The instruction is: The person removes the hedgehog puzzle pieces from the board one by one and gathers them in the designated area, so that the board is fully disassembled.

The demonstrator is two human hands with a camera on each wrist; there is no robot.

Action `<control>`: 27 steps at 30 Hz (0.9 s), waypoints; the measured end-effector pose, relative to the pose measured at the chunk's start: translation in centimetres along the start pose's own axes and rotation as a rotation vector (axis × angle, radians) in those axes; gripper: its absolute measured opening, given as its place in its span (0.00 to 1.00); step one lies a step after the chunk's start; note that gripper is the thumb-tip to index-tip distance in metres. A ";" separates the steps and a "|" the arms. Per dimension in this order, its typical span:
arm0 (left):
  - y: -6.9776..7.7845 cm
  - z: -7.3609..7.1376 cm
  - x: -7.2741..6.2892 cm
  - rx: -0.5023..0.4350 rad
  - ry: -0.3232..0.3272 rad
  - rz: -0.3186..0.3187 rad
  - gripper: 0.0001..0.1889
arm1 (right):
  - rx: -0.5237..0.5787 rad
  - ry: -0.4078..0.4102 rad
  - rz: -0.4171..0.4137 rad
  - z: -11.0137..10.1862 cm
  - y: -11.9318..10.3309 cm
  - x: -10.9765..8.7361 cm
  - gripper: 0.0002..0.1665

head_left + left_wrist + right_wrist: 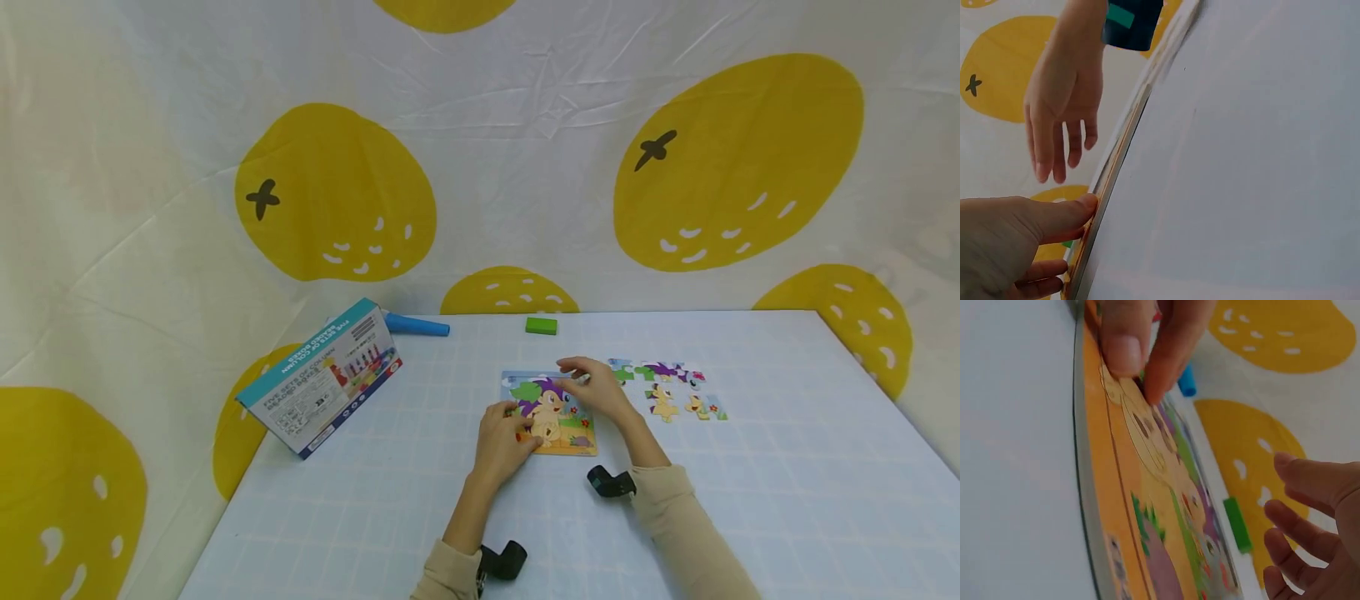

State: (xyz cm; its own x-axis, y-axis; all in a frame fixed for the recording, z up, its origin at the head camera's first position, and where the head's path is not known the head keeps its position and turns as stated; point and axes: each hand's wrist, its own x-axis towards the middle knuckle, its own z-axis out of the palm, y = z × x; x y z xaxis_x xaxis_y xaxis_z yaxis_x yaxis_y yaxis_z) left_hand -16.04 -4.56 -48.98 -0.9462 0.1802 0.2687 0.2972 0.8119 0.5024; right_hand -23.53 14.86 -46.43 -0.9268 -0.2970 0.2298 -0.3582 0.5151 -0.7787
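Over by the left edge of the white gridded tabletop (pixel 420 500) a teal-and-white cardboard toy box (pixel 322 377) is propped at a tilt, with a blue plastic tube (pixel 417 325) just behind it near the far edge, and neither needs to be touched for this bit. Moving right, the left hand (pixel 504 433) is found pressed on the lower-left part of the square cartoon jigsaw board (pixel 549 412), which sits about mid-table; in the right wrist view its thumb and fingertips (pixel 1124 350) are seen bearing down on a tan piece, so it's touching and pressing rather than wrapped round anything. That hold looks worth keeping, since the board is thin and would probably slide if the pressure were let off. A small green rectangular block (pixel 541 325) is parked near the far edge behind the board, well apart from everything. Next, the right hand (pixel 596 387) is held just over the board's upper-right corner, fingers loosely spread and relaxed, and nothing can be made out between them. If a piece is being seated, it'd be best pushed flat from above, with the edges lined up to the picture first and no forcing, because a tilted piece tends to jam. Further right, the loose colourful jigsaw pieces (pixel 671 392) are scattered just beside the board, close enough to be picked one at a time.
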 end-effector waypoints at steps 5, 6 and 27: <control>0.0 -0.2 -0.1 -0.004 -0.013 -0.022 0.17 | 0.022 -0.093 -0.040 2.9 -0.6 1.2 0.23; 0.0 -0.2 -0.1 -0.005 -0.019 -0.025 0.17 | 0.025 -0.112 -0.041 3.3 -0.7 1.4 0.23; -0.9 -0.5 -0.2 -0.063 -0.008 0.006 0.16 | -0.183 -0.294 0.012 6.0 -2.8 2.7 0.17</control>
State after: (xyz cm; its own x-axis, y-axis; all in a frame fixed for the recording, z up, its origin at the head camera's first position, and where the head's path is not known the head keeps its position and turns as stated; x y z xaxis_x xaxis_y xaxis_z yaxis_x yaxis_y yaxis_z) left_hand -16.00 -5.62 -49.04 -0.9452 0.1895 0.2658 0.3103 0.7743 0.5515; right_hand -24.36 7.74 -47.14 -0.8686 -0.4950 0.0222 -0.3860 0.6478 -0.6568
